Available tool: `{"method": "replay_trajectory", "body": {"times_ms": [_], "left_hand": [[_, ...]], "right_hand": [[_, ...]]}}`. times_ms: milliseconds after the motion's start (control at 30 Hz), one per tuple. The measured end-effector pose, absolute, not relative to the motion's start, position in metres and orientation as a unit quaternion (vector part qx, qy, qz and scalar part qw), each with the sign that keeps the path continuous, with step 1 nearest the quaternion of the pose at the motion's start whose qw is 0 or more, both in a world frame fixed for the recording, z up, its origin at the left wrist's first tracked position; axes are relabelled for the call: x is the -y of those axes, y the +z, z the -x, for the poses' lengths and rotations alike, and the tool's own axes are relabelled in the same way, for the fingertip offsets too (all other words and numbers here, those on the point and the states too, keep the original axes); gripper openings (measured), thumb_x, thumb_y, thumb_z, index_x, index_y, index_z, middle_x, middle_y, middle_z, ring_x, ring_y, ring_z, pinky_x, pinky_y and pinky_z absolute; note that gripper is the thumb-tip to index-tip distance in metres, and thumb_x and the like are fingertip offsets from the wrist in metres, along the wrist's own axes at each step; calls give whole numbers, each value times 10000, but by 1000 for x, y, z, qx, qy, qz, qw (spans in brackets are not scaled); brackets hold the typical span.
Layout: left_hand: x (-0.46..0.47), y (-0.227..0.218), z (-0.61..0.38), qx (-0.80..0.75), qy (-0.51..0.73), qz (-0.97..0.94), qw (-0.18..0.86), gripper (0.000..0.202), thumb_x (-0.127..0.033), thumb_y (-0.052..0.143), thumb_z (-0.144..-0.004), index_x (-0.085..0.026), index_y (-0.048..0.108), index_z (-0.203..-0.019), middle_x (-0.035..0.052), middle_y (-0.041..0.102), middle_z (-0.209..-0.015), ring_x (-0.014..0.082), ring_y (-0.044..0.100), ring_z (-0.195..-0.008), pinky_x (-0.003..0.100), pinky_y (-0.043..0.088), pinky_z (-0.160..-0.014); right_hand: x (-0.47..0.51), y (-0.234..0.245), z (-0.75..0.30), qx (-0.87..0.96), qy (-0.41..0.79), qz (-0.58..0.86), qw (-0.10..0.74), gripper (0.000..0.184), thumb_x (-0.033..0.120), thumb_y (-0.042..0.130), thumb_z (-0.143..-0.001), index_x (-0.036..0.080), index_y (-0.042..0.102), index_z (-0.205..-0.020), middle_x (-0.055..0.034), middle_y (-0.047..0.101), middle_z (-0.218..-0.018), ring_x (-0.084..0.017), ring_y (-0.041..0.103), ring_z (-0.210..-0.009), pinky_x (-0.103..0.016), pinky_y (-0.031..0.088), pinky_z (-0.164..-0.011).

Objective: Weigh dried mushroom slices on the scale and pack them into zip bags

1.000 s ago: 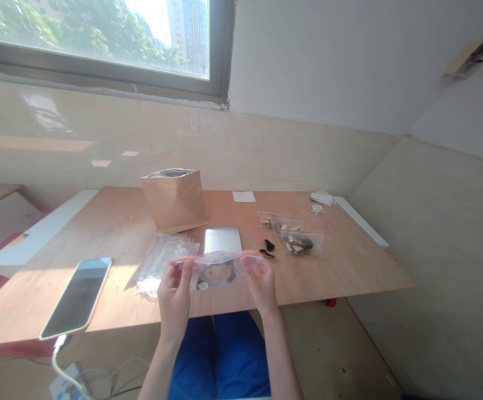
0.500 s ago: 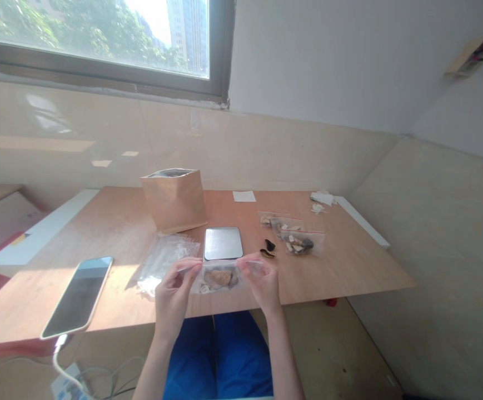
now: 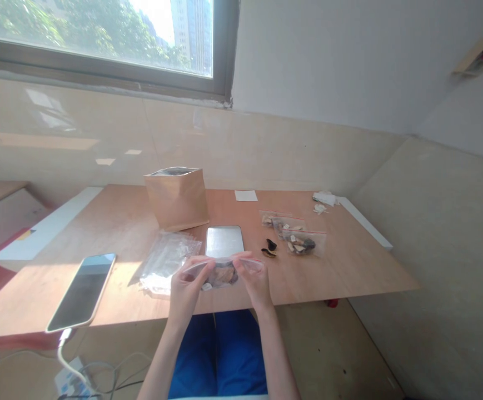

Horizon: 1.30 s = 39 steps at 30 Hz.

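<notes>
Both hands hold a small clear zip bag (image 3: 220, 273) with brown and pale pieces inside, just above the near edge of the wooden table (image 3: 341, 261). My left hand (image 3: 187, 289) pinches the bag's left top edge. My right hand (image 3: 254, 280) pinches its right top edge. The hands are close together and the bag sags between them. Right behind the bag lies a small square scale (image 3: 224, 241) with a shiny plate.
A stack of empty clear bags (image 3: 167, 260) lies left of the scale. An open brown paper pouch (image 3: 177, 198) stands behind. Filled zip bags (image 3: 293, 233) and dark loose pieces (image 3: 269, 248) lie to the right. A phone (image 3: 81, 291) on a cable rests at the left.
My hands have drawn closer together along the bag's top edge, and the bag has dropped lower and bunched up. The view shifted slightly.
</notes>
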<state>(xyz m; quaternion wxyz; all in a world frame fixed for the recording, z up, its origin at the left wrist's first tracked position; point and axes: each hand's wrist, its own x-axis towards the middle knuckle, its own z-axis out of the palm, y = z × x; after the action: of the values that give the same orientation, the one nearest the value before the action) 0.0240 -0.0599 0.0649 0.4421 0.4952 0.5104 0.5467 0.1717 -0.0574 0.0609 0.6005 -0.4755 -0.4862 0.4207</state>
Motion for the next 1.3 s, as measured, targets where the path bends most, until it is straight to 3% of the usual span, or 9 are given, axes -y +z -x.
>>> {"method": "replay_trajectory", "body": {"times_ms": [267,600,833,1133,1300], "left_hand": [[61,77,-19,-503,540,-536,410,218,-390,659,-706,-178,697,-738,56,671,-800,201,613,-809,287,490,-721],[55,74,-23,-497,524,-499,479,259,-407,659,-699,-155,665,-758,33,635,-719,150,592,-652,239,468,-585],[56,70,-25,-492,539,-546,412,197,-378,632,-739,-189,678,-770,41,675,-809,174,611,-817,262,462,-745],[54,67,-25,-503,532,-552,400,209,-394,614,-746,-186,624,-748,-7,606,-646,126,554,-612,237,440,-616],[54,64,-30,-517,538,-570,345,177,-379,600,-761,-204,627,-766,-2,630,-682,137,576,-663,239,447,-645]], "right_hand": [[61,64,-171,480,378,518,598,186,338,653,-720,166,632,-652,1,610,-611,-125,555,-565,-225,449,-521],[55,67,-168,537,390,479,574,135,312,638,-749,183,674,-727,-12,667,-729,-145,617,-705,-243,480,-674],[54,65,-155,519,360,499,593,136,310,640,-742,179,671,-722,-23,666,-718,-151,618,-676,-253,495,-648],[50,67,-153,534,405,470,575,125,304,646,-737,188,682,-710,-17,671,-724,-151,621,-695,-251,494,-665],[51,71,-150,508,381,489,598,161,316,659,-717,186,629,-627,10,614,-602,-129,575,-573,-231,472,-563]]}}
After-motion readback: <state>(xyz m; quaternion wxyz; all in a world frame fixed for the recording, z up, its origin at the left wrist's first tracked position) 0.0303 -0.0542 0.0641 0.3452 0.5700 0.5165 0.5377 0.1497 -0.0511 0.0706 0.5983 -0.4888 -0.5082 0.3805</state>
